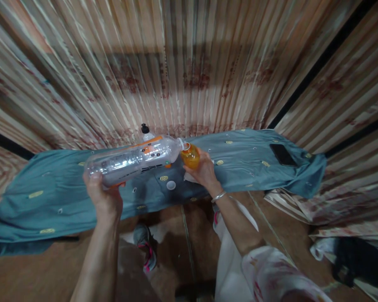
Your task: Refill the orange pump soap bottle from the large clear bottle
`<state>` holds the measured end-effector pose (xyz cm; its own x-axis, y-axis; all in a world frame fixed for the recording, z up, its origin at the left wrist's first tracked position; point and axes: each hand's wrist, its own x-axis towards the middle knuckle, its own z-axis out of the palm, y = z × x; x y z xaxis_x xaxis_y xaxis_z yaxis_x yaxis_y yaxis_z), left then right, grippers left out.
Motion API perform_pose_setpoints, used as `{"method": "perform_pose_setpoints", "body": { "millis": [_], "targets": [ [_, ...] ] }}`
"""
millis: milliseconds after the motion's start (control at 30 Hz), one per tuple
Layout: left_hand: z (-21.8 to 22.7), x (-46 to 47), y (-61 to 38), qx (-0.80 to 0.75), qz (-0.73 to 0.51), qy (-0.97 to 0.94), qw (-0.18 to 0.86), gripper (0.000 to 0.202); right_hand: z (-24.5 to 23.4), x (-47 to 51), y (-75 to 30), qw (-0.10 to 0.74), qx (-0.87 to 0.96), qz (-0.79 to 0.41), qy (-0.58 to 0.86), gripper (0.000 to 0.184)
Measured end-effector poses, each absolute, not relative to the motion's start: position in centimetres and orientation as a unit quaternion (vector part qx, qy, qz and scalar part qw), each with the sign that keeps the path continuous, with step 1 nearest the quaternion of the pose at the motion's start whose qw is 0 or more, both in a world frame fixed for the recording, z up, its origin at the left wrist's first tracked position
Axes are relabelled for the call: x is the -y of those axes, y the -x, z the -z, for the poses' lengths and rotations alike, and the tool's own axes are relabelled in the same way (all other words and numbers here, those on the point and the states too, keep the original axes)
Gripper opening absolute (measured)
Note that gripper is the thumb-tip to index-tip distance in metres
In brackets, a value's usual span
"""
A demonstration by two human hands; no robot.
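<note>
My left hand (104,195) is closed around the base of a large clear plastic bottle (129,161) with an orange label. The bottle lies nearly level, its uncapped neck pointing right. At its mouth, my right hand (203,170) grips a small orange-yellow container (190,156), whose opening meets or nearly meets the bottle's neck. I cannot tell whether liquid passes between them. Below the bottle, a white cap (171,185) rests on the cloth. Partly hidden behind it stands a clear bottle with a black top (145,129). Something pale lies under my right hand, mostly covered.
A teal patterned cloth (239,167) covers the long low table. A black phone (282,154) lies at its right end. Striped curtains (192,75) hang behind and at both sides, with dark poles. A dark bag (362,264) sits on the floor at right.
</note>
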<state>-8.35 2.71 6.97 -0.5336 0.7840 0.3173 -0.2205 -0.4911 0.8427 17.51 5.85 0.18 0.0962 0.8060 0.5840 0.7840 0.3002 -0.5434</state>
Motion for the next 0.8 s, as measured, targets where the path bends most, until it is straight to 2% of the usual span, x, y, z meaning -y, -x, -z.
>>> {"method": "perform_pose_setpoints", "body": {
  "millis": [333,633,800],
  "targets": [
    [-5.9,-3.0,7.4,-0.360,-0.783,-0.370,0.347,0.039,0.5,-6.0,-18.1,0.442,0.659,0.012,0.608,0.077],
    [-5.1,-2.8,7.0,-0.367,-0.781,-0.351,0.363,0.043,1.2,-5.9,-18.4,0.444,0.660,0.046,0.605,0.082],
    [-5.0,-2.6,7.3,-0.361,-0.782,-0.348,0.370,0.038,1.2,-5.6,-18.2,0.442,0.664,0.051,0.601,0.082]
  ]
}}
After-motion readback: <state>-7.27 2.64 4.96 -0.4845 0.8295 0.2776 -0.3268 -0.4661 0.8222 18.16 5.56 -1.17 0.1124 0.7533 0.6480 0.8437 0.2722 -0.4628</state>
